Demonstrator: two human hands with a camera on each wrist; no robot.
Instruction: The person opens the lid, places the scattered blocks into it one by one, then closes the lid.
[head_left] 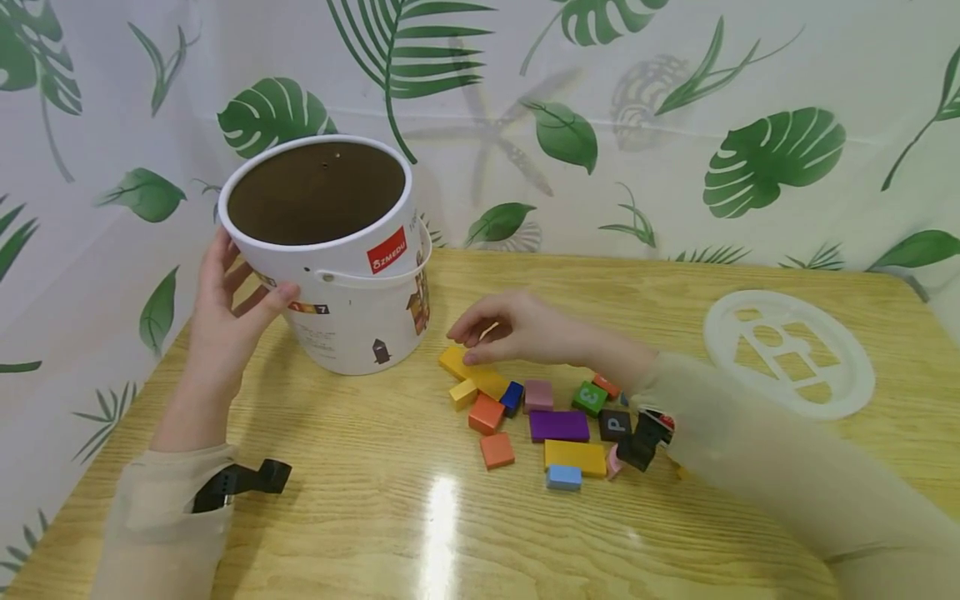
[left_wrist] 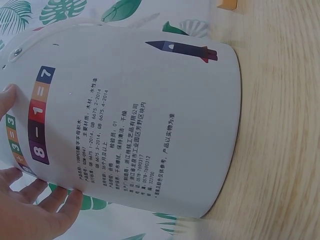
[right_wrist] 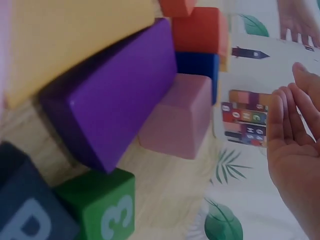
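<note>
A white bucket (head_left: 352, 325) stands at the left with its open top toward me. My left hand (head_left: 225, 312) holds its near left side, thumb on the front and fingers spread round the wall; printed text and a rocket face the left wrist view. My right hand (head_left: 517, 329) hovers over the far left end of a group of coloured blocks, nearest a long yellow block (head_left: 453, 361). Its fingers are loosely bent, with nothing seen between them and the thumb. In the right wrist view that hand (right_wrist: 295, 135) appears beyond a purple block (right_wrist: 120, 95) and a pink block (right_wrist: 180, 117).
Red, blue, green, black and yellow blocks lie close together, including a green block (head_left: 589, 398) and a light blue block (head_left: 563, 477). A white oval plate with cut-out shapes (head_left: 716, 333) lies at the right. A leaf-printed cloth (head_left: 450, 183) rises behind the wooden table (head_left: 337, 517).
</note>
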